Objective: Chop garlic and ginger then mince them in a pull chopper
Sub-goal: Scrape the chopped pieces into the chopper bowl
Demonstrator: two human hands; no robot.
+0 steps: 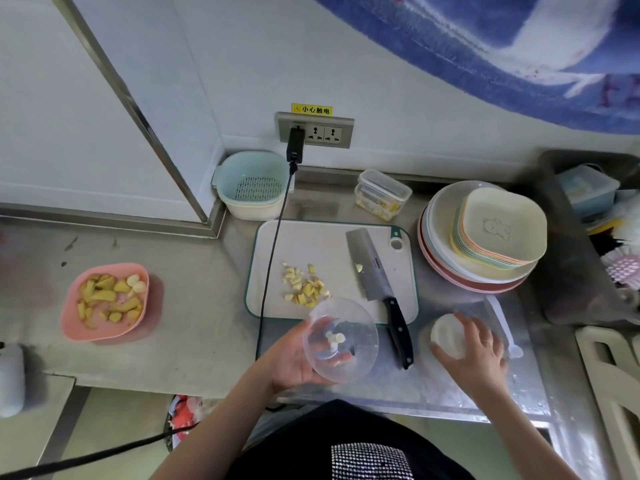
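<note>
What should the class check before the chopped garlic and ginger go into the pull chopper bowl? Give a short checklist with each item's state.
1. Chopper bowl held by the left hand: ok.
2. Blade post inside the bowl: ok.
3. Chopper lid off, under the right hand: ok.
4. Chopped pieces piled on the cutting board: ok.
5. Cleaver set down, handle over the board's edge: not ok.
6. Bowl dry inside: cannot tell.
</note>
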